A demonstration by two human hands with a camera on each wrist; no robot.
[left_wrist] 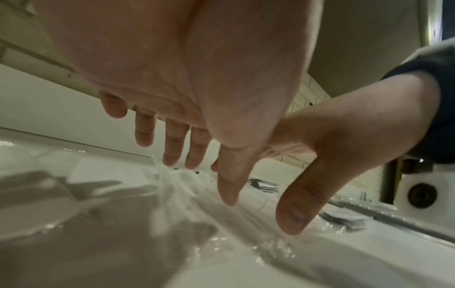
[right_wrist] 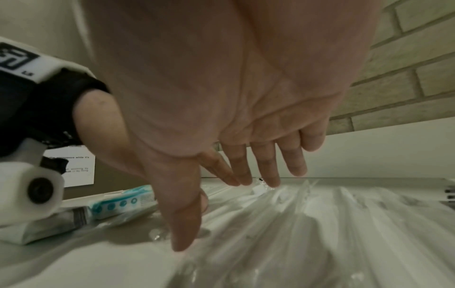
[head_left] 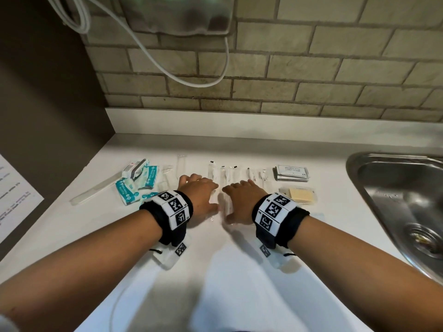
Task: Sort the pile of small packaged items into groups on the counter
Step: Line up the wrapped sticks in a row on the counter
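Note:
Several clear-wrapped long items (head_left: 224, 174) lie side by side in the middle of the white counter (head_left: 215, 271). My left hand (head_left: 200, 191) and right hand (head_left: 242, 195) hover flat over their near ends, fingers straight and spread, thumbs almost meeting. In the left wrist view the straight fingers (left_wrist: 172, 144) point down at the clear wrappers (left_wrist: 172, 181). In the right wrist view the fingertips (right_wrist: 270, 179) reach the wrappers (right_wrist: 307, 214). Teal-and-white packets (head_left: 137, 182) sit in a heap at the left. Grey shampoo sachets (head_left: 291, 173) and a wrapped yellow soap bar (head_left: 300, 194) lie at the right.
A steel sink (head_left: 402, 200) is sunk into the counter at the right. A long clear-wrapped stick (head_left: 96, 189) lies slanted at the far left by a dark side panel. A brick wall (head_left: 287, 68) with hanging white cables (head_left: 167, 61) backs the counter.

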